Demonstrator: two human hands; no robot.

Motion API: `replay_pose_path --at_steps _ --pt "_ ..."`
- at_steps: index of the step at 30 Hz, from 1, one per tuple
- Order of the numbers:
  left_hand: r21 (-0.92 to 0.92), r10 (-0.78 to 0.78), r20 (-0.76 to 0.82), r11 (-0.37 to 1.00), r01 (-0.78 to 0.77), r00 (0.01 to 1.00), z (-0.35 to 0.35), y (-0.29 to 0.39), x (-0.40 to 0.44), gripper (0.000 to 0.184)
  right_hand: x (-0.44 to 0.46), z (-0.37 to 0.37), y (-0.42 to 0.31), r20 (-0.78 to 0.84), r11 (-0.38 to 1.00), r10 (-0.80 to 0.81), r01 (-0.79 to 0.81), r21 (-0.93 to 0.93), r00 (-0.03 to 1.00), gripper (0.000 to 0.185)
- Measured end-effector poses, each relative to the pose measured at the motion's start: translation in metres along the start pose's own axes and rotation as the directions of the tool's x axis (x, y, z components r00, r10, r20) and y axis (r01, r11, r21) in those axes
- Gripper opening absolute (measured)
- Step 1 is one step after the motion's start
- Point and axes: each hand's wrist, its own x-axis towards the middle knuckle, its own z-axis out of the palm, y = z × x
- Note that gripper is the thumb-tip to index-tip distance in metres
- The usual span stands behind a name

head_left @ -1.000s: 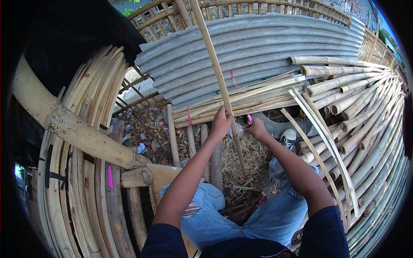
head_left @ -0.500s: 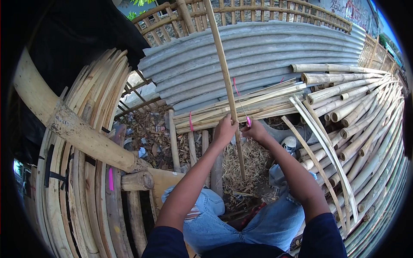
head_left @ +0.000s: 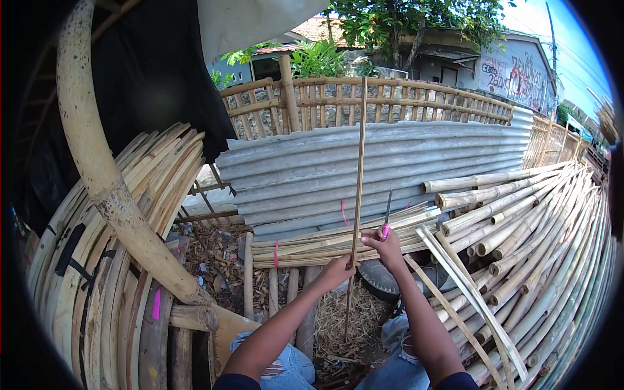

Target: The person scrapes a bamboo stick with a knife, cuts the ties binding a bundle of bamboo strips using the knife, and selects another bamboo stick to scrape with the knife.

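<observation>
My left hand point(head_left: 335, 272) is closed around a long, narrow bamboo strip point(head_left: 360, 172), which stands nearly upright in front of me. The strip's lower end reaches down to the straw-like shavings point(head_left: 328, 322) between my legs. In my right hand point(head_left: 385, 250) is a knife point(head_left: 385, 230) with a pink handle, its slim blade pointing up. That hand is just right of the strip and above my left hand, its fingertips close to the strip; whether they touch it I cannot tell.
Behind my hands lies a bundle of split bamboo point(head_left: 302, 249) with pink ties. Bamboo poles point(head_left: 513, 240) are stacked on the right, and long slats point(head_left: 156, 175) on the left beside a thick bamboo post point(head_left: 97, 149). Corrugated sheeting point(head_left: 383, 153) and a bamboo fence point(head_left: 403, 97) stand beyond.
The view has tilted upward. The strip has gone from leaning to nearly upright. My right hand has risen relative to my left, and the knife blade has swung to point up.
</observation>
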Motion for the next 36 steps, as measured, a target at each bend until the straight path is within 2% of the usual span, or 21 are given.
replay_pose_path --at_steps 3,5,10,12,13,15,16,18,20,21,23,24,25,27,28,32,33,35,36 --pt "-0.028 0.059 0.025 0.998 -0.059 0.998 0.006 0.003 -0.002 0.032 -0.006 0.008 -0.018 -0.004 0.999 -0.026 0.026 0.034 1.000 0.035" --pt "-0.107 0.102 0.108 0.990 -0.090 0.989 0.009 0.000 -0.002 0.035 -0.009 0.009 -0.022 -0.002 0.999 -0.035 0.035 0.042 0.999 0.036" --pt "-0.056 0.082 0.186 0.996 -0.072 0.979 0.007 0.011 -0.004 0.036 -0.015 0.017 -0.032 -0.021 0.993 -0.084 0.082 -0.080 0.996 0.039" --pt "-0.085 0.108 -0.041 0.990 -0.111 0.993 0.009 0.019 -0.003 0.041 -0.018 0.020 -0.034 -0.025 0.986 -0.100 0.096 -0.140 0.995 0.039" --pt "-0.088 0.108 -0.043 0.990 -0.112 0.993 0.008 0.023 0.000 0.041 -0.019 0.022 -0.035 -0.007 0.987 -0.096 0.094 -0.129 0.995 0.039" --pt "-0.351 0.114 -0.122 0.924 -0.150 0.986 -0.001 0.034 0.007 0.043 -0.020 0.028 -0.038 0.014 0.989 -0.093 0.094 -0.116 0.996 0.039" --pt "-0.351 0.114 -0.126 0.924 -0.151 0.985 -0.006 0.039 0.007 0.043 -0.022 0.032 -0.041 0.016 0.984 -0.104 0.105 -0.145 0.994 0.036" --pt "-0.499 0.143 -0.103 0.849 -0.175 0.984 -0.013 0.046 0.006 0.043 -0.021 0.035 -0.039 0.026 0.978 -0.115 0.118 -0.174 0.993 0.033" --pt "-0.515 0.139 -0.116 0.838 -0.180 0.983 -0.014 0.048 0.004 0.037 -0.016 0.033 -0.029 0.027 0.809 -0.338 0.305 -0.502 0.941 0.027" --pt "-0.530 0.138 -0.123 0.828 -0.182 0.983 -0.015 0.047 0.004 0.032 -0.016 0.034 -0.036 0.032 0.808 -0.339 0.308 -0.502 0.940 0.027" --pt "-0.552 0.135 -0.110 0.816 -0.173 0.985 -0.014 0.035 0.008 0.026 -0.017 0.033 -0.054 -0.098 0.826 -0.336 0.243 -0.508 0.937 0.029" --pt "-0.578 0.130 -0.094 0.800 -0.160 0.987 -0.013 0.029 0.011 0.021 -0.019 0.031 -0.068 -0.102 0.833 -0.252 0.162 -0.530 0.962 0.032" --pt "-0.579 0.131 -0.098 0.799 -0.164 0.987 -0.012 0.026 0.013 0.021 -0.019 0.029 -0.078 -0.099 0.831 -0.254 0.164 -0.532 0.962 0.032" --pt "-0.607 0.155 -0.144 0.766 -0.211 0.977 -0.008 0.021 0.015 0.016 -0.022 0.028 -0.096 0.092 0.440 -0.336 0.243 -0.864 0.937 0.033" --pt "-0.613 0.152 -0.165 0.758 -0.222 0.975 -0.008 0.026 0.014 0.015 -0.028 0.032 -0.110 0.178 0.338 -0.309 0.283 -0.897 0.934 0.035" --pt "-0.627 0.096 -0.144 0.761 -0.166 0.985 -0.008 0.036 0.013 0.017 -0.027 0.014 -0.108 0.430 0.001 -0.206 0.440 -0.898 0.879 0.034" --pt "-0.647 0.069 -0.130 0.750 -0.138 0.989 -0.007 0.042 0.012 0.017 -0.025 0.010 -0.107 0.425 -0.003 -0.194 0.432 -0.902 0.884 0.034" --pt "-0.631 0.083 -0.110 0.764 -0.135 0.990 -0.005 0.043 0.013 0.019 -0.020 0.005 -0.107 0.492 -0.189 -0.079 0.472 -0.861 0.867 0.035" --pt "-0.637 0.082 -0.108 0.760 -0.133 0.991 0.000 0.039 0.015 0.019 -0.019 0.005 -0.113 0.506 -0.221 -0.038 0.487 -0.845 0.862 0.035"
